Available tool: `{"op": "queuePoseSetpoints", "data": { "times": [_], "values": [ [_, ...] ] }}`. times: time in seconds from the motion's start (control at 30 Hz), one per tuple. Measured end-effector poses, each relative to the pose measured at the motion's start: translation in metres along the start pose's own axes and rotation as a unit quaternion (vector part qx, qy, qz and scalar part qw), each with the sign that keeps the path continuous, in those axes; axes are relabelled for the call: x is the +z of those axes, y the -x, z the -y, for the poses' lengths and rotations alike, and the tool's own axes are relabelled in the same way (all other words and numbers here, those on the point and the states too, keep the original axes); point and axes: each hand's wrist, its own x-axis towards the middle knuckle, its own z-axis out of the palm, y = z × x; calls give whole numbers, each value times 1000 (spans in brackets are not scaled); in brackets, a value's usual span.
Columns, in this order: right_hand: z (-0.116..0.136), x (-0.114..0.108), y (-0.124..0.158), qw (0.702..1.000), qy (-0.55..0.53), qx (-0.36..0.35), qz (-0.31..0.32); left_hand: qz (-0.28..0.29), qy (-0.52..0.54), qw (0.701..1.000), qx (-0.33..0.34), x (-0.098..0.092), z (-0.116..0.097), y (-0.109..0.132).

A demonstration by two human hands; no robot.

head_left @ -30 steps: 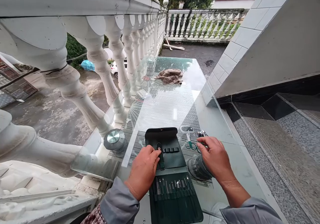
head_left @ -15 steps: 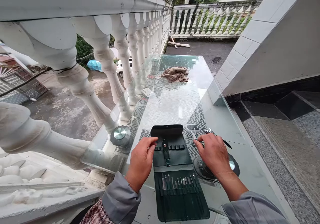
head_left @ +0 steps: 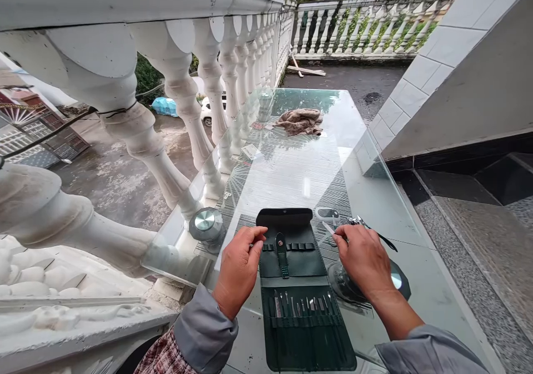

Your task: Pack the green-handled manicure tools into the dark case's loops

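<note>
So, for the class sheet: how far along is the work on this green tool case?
Done: the case lies open on the glass table, with a row of tools in its lower pocket. In hand: the right hand is at a slim steel tool beside the case, while the left hand rests open by it. Left: the upper loops look empty, and more tools lie loose on the glass.
</note>
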Motion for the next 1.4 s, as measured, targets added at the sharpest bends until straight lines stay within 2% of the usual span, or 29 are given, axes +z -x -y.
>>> {"op": "queuePoseSetpoints", "data": {
  "times": [0.63,1.13,1.23,1.3,1.4],
  "values": [
    [5,-5,-2,997,-24,16,65,24,-17,1000,2,2,0,1],
    [-1,3,1,998,-26,-54,-10,25,-28,999,13,2,-1,3],
    [-1,1,1,996,-70,-49,-31,23,-27,999,17,2,-1,3],
    [2,-2,1,988,-138,-34,-67,23,-26,999,16,2,-2,4],
    [13,-9,6,952,-285,5,-110,28,-13,999,12,2,-4,5]
  ]
}}
